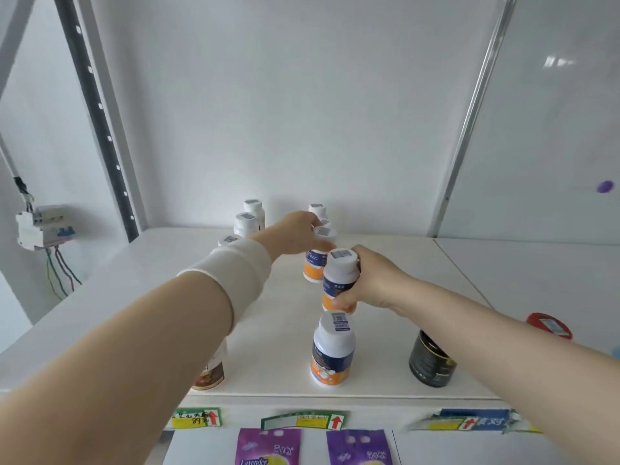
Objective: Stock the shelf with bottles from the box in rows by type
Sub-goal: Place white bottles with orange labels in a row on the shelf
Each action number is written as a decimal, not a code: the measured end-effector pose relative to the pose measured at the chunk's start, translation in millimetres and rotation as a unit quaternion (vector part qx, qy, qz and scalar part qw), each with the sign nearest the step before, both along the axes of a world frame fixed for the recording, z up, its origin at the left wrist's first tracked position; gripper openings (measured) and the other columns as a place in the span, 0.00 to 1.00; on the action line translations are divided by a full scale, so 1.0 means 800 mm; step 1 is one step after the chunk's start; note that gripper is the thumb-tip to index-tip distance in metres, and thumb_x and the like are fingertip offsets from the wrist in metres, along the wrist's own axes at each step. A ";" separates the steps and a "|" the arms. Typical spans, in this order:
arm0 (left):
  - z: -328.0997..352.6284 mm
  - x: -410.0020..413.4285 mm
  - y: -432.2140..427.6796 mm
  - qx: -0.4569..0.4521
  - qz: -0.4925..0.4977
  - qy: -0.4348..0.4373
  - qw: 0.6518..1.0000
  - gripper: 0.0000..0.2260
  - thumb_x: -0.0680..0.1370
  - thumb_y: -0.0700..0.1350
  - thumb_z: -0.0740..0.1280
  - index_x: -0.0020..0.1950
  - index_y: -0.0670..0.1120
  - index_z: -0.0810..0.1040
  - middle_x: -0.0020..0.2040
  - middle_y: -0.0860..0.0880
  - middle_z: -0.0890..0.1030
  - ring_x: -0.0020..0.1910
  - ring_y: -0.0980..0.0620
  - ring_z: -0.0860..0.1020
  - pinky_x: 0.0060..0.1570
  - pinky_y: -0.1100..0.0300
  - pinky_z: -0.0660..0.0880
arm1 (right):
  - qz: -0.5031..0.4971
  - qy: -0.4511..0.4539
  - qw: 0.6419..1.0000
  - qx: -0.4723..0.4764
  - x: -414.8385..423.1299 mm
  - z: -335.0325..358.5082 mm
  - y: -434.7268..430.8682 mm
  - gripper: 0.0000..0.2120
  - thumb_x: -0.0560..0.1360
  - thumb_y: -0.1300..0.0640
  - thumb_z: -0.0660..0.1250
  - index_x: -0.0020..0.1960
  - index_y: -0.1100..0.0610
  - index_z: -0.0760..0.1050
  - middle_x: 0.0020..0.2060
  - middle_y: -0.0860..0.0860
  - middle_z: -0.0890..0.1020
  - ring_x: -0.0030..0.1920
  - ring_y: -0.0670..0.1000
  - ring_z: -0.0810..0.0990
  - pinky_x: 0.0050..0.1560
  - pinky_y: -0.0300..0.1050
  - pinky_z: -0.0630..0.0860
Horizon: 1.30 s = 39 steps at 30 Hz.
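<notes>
nearest the camera, along the front lip of the white shelf (275,317), hang price tags (303,421) with red arrows, and below them two purple lavender packets (267,448) show at the bottom edge. on the shelf's front edge stand three bottles well apart: a brown-labelled bottle (209,374) mostly hidden under the left forearm, a white-capped orange-and-blue bottle (332,347) in the middle, and a dark jar (431,360) partly hidden by the right forearm. a red lid (548,325) peeks out beyond that forearm. just behind the middle bottle, the right hand (372,280) is wrapped around a second orange-and-blue bottle (339,280), thumb low on its label and fingers curled behind its neck; the bottle leans slightly and sits in line with the one in front. farther back, the left hand (298,234), with a white band (231,273) on its forearm, closes over a third orange-and-blue bottle (317,260), with its fingers by the cap and its thumb across the upper label. behind it more bottles of the same row stand by the back wall (317,209). to the left, a row of white bottles (248,219) runs back to the wall. a breaker box (43,226) with wires hangs at far left.
</notes>
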<state>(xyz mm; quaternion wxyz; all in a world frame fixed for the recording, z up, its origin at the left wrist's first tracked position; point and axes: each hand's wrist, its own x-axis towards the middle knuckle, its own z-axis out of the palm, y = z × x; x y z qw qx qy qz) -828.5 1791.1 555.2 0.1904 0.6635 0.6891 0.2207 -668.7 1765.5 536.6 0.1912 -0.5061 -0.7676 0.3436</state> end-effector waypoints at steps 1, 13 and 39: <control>-0.004 -0.001 0.005 -0.011 -0.006 0.019 1.000 0.20 0.73 0.52 0.70 0.60 0.42 0.73 0.50 0.48 0.72 0.46 0.49 0.71 0.45 0.61 0.66 | 0.006 -0.012 1.000 -0.004 -0.004 -0.004 0.003 0.31 0.59 0.61 0.78 0.58 0.55 0.70 0.53 0.52 0.80 0.54 0.55 0.79 0.53 0.52 0.79; -0.026 0.002 0.030 -0.068 -0.039 0.029 0.996 0.23 0.71 0.52 0.72 0.63 0.46 0.70 0.58 0.46 0.76 0.55 0.45 0.78 0.57 0.53 0.74 | 0.028 -0.050 0.998 -0.019 -0.011 -0.033 0.014 0.31 0.64 0.60 0.76 0.64 0.50 0.68 0.57 0.49 0.79 0.57 0.52 0.77 0.55 0.47 0.77; 0.047 -0.067 -0.236 0.061 0.113 0.566 0.815 0.18 0.79 0.50 0.61 0.67 0.45 0.67 0.61 0.46 0.75 0.61 0.46 0.74 0.56 0.55 0.68 | 0.126 -0.243 0.896 0.349 -0.092 0.042 -0.130 0.20 0.79 0.51 0.55 0.68 0.60 0.63 0.64 0.59 0.69 0.64 0.59 0.69 0.59 0.51 0.67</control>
